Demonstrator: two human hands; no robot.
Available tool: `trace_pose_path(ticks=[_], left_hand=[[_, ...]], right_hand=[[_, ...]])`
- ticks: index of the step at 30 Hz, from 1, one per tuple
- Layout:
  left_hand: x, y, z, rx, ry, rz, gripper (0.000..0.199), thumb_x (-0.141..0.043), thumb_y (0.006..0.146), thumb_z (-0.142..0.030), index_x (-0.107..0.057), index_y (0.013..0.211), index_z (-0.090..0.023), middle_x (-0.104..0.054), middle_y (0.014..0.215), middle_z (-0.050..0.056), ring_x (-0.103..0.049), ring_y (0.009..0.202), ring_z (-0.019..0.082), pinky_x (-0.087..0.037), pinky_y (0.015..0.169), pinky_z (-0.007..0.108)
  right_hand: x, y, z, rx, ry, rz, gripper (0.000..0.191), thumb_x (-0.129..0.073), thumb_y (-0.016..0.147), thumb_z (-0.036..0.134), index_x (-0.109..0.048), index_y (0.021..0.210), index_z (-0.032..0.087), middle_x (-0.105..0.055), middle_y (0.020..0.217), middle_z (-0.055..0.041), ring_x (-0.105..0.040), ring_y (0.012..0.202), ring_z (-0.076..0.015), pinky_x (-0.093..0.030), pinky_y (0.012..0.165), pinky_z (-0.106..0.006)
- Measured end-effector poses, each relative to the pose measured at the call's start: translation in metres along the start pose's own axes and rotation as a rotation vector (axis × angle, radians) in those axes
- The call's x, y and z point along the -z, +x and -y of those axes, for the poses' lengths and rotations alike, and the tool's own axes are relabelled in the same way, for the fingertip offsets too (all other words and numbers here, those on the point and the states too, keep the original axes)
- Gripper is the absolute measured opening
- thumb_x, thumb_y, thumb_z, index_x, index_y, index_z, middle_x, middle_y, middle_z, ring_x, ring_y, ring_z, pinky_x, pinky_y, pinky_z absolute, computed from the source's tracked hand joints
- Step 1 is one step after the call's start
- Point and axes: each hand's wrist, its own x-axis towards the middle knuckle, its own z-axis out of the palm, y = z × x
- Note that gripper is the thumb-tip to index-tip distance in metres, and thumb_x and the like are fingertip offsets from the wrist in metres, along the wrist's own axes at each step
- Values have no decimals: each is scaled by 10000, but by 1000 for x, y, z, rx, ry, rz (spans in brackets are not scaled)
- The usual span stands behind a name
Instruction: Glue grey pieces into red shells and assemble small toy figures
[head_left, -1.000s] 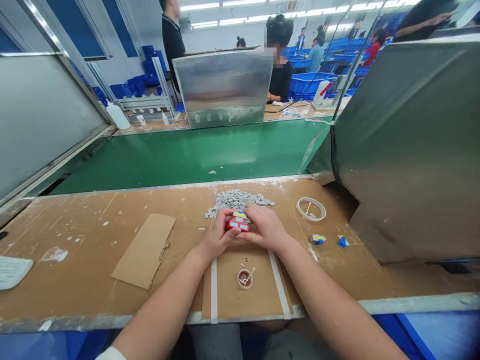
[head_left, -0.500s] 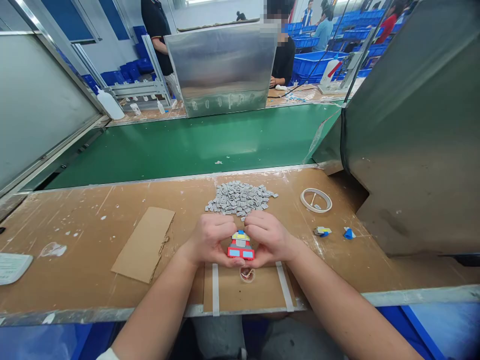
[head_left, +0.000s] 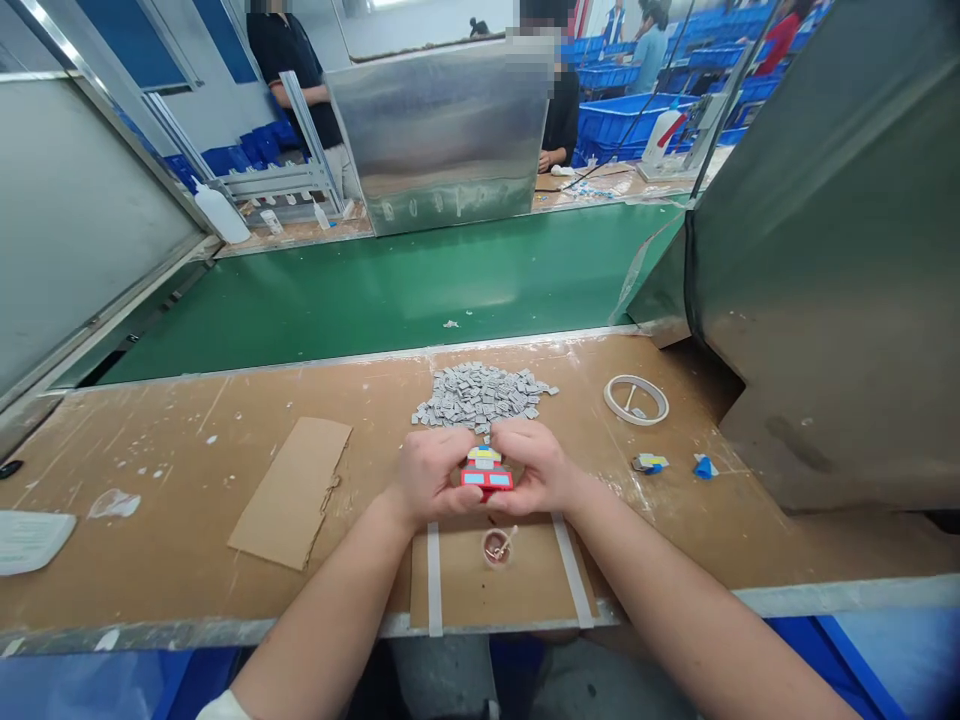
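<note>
Between my two hands is a small red toy piece (head_left: pixel 487 480) with light-blue panels, a grey middle and a yellow and blue top. My left hand (head_left: pixel 439 472) grips its left side, fingers curled and thumb low. On the other side my right hand (head_left: pixel 531 468) closes round its right edge in the same way. Just beyond the knuckles lies a heap of small grey plastic pieces (head_left: pixel 480 393). Below the hands a small clear cup (head_left: pixel 497 548) with a thin stick in it stands on a taped cardboard sheet (head_left: pixel 525 595).
A cardboard piece (head_left: pixel 289 490) lies to the left. On the right are a white tape ring (head_left: pixel 636 400) and two small coloured parts, one blue (head_left: pixel 705 467). A green belt (head_left: pixel 375 290) runs behind the table; a metal panel (head_left: pixel 810 300) stands at right. People work beyond.
Both hands, still holding the red toy piece, have tilted it and moved slightly away from me. More of the cup shows below them. A standing person at the back has shifted.
</note>
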Motion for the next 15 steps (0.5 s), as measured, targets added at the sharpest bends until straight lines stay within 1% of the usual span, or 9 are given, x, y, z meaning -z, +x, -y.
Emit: trace_pose_path(ticks=[2, 5, 7, 9, 12, 15], left_hand=[[0, 2, 3, 33, -26, 22, 664, -294, 930, -842, -375, 682, -232, -421, 621, 9, -362, 575, 164, -240, 604, 321], [-1, 4, 9, 102, -84, 51, 606, -430, 919, -778, -376, 684, -222, -427, 628, -2, -393, 595, 152, -233, 602, 307], [-5, 6, 14, 159, -135, 32, 579, -474, 909, -739, -375, 679, -217, -413, 628, -12, -387, 605, 145, -236, 603, 302], [-10, 7, 19, 224, -165, -13, 558, -492, 910, -702, -360, 673, -214, -388, 625, -21, -364, 611, 139, -233, 603, 301], [-17, 7, 23, 288, -198, -58, 549, -501, 914, -676, -346, 666, -211, -355, 619, -30, -338, 614, 132, -215, 598, 302], [-22, 7, 25, 306, -254, -53, 548, -493, 911, -680, -370, 663, -207, -350, 626, -31, -337, 622, 129, -217, 597, 301]], right_hand=[[-2, 1, -4, -87, 75, 2, 610, -481, 974, 778, -400, 699, 239, -382, 652, 31, -373, 584, -140, -299, 562, -294], [-5, 1, -9, -218, 138, 20, 611, -443, 995, 773, -413, 723, 227, -421, 671, 27, -400, 602, -138, -313, 557, -279], [-9, 0, -12, -298, 154, 12, 596, -430, 1009, 753, -409, 735, 224, -439, 685, 24, -410, 619, -141, -322, 566, -277], [-12, -1, -15, -371, 165, -1, 575, -429, 1021, 724, -398, 739, 224, -439, 685, 25, -412, 627, -145, -323, 573, -275], [-18, -2, -19, -438, 197, -14, 560, -443, 1019, 705, -395, 737, 224, -433, 672, 31, -413, 630, -147, -333, 580, -271], [-23, -3, -23, -470, 240, -29, 562, -466, 1007, 700, -383, 720, 224, -411, 657, 37, -390, 621, -142, -322, 574, -267]])
